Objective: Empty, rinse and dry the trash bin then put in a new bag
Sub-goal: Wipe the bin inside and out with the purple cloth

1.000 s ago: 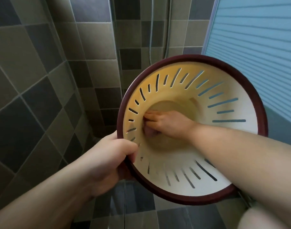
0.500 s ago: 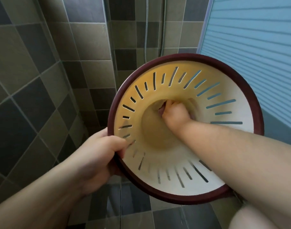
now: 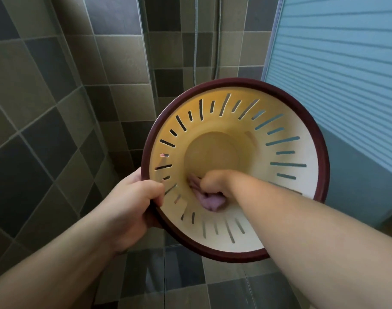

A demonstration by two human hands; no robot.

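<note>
Bin (image 3: pixel 297 139) emptied; my right hand (image 3: pixel 215 182) clutches a cloth (image 3: pixel 209 202) at seven o'clock inside, left hand (image 3: pixel 132 204) clamping the rim. Bag comes next.

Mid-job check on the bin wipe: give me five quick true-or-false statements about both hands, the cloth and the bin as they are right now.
1. The left hand grips the bin's dark red rim. True.
2. The right hand is outside the bin. False: it reaches inside, low on the wall.
3. The right hand holds a pinkish cloth. True.
4. The bin stands upright on the floor. False: it is held up, tilted, its opening toward the camera.
5. A new bag lines the bin. False: no bag is visible.
</note>
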